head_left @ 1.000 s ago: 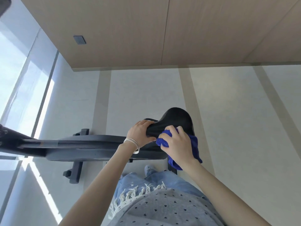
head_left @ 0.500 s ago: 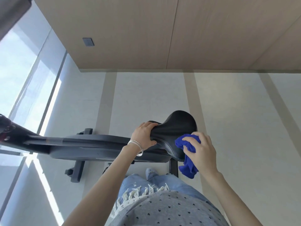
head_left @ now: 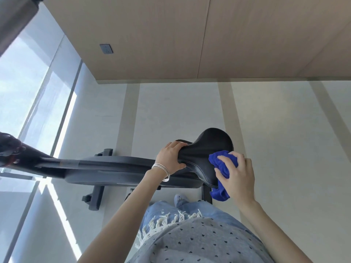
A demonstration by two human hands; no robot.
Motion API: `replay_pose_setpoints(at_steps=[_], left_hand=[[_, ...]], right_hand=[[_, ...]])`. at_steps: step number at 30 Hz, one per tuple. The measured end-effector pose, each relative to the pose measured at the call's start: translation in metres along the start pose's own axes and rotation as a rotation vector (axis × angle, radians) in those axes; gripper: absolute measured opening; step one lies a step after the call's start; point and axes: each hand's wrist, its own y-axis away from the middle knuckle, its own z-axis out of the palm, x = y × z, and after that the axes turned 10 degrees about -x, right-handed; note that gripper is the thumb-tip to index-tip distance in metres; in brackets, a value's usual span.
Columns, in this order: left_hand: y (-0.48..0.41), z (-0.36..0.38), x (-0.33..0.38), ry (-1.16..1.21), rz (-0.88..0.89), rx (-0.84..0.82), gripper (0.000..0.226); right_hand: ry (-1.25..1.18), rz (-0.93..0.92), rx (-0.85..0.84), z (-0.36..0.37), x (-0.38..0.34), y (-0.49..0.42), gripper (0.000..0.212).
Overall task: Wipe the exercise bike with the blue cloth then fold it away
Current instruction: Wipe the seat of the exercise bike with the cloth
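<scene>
The black exercise bike (head_left: 106, 168) lies across the view, its frame running from the far left to the black saddle (head_left: 207, 150) in the middle. My left hand (head_left: 170, 156) grips the saddle's narrow nose. My right hand (head_left: 237, 175) presses the bunched blue cloth (head_left: 221, 164) against the wide rear right side of the saddle; part of the cloth hangs below my palm. The handlebar end of the bike is cut off at the left edge.
The bike's floor stabiliser bar (head_left: 98, 186) sticks out toward me on the pale tiled floor (head_left: 284, 149). A glass wall (head_left: 28, 82) runs along the left. A wood-panelled wall (head_left: 190, 35) with a socket (head_left: 106, 48) is ahead. My legs (head_left: 190, 209) stand just behind the saddle.
My right hand has slid the cloth from the saddle's middle to its rear right edge. The left hand has stayed on the saddle's nose.
</scene>
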Motion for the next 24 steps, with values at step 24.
replay_pose_setpoints(at_steps=[24], left_hand=[[-0.002, -0.003, -0.005, 0.012, 0.006, -0.014, 0.069]], right_hand=[[-0.181, 0.139, -0.276, -0.024, 0.001, -0.070, 0.028]])
